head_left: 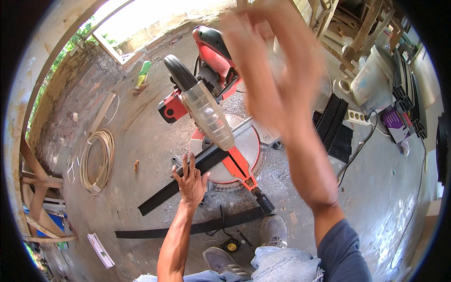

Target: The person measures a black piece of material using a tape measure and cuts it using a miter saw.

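Concrete floor (136,188) carries a red-and-black mitre saw (202,101), and across its round grey table (217,173) lies a black profile (211,159), one end beside the orange slotted insert (237,164), the other reaching out past the table's left edge, over the floor. The left hand (190,185) is open, its fingers spread and laid on the profile close to that left edge, the thumb apart from the rest. The right hand (282,66) is raised in front of the red motor housing (213,54), badly blurred; I cannot tell whether it is open or closed, or whether it touches the saw. A clear blade guard (213,124) slants down over the table, near the profile's far end, and a black knob (265,202) juts from the table's front edge. On the floor just before that edge lie a long black strip (188,229), a yellow-and-black tape measure (231,245) and a thin dark stick (244,237), close to the person's grey shoes (273,230). Toward the floor's left edge rests a coil of pale hose (111,152); toward its right edge are stacked black lengths (333,127), a white power strip (357,116) and a whitish bucket (373,77).
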A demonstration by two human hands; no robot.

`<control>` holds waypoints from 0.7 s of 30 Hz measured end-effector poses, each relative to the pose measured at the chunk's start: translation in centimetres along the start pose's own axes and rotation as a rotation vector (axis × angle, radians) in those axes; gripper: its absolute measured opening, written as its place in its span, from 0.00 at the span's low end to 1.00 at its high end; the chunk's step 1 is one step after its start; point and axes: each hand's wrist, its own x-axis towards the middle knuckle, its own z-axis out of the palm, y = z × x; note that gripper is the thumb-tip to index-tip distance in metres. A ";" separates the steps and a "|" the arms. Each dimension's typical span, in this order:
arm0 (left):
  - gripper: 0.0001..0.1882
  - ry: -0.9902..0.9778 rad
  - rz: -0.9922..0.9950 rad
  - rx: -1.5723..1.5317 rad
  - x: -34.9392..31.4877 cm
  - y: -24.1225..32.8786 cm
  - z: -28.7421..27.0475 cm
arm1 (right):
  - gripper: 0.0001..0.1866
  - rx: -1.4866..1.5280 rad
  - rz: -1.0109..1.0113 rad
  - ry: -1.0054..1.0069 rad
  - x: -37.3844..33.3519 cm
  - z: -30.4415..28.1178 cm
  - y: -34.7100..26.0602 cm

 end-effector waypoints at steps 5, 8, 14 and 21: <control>0.28 -0.014 -0.029 -0.137 1.8 1.9 0.0 | 0.23 -0.337 0.434 -0.840 7.5 7.9 5.3; 0.32 -0.088 -0.070 -0.108 1.9 2.4 0.0 | 0.24 -0.262 0.525 -1.151 3.9 9.9 6.9; 0.21 0.046 -0.157 -0.201 2.8 3.7 2.6 | 0.17 -0.180 0.451 -0.806 -1.2 3.6 5.0; 0.15 -0.007 -0.292 -0.243 3.4 4.0 2.0 | 0.31 -0.119 0.637 -0.654 -8.0 -3.5 -1.6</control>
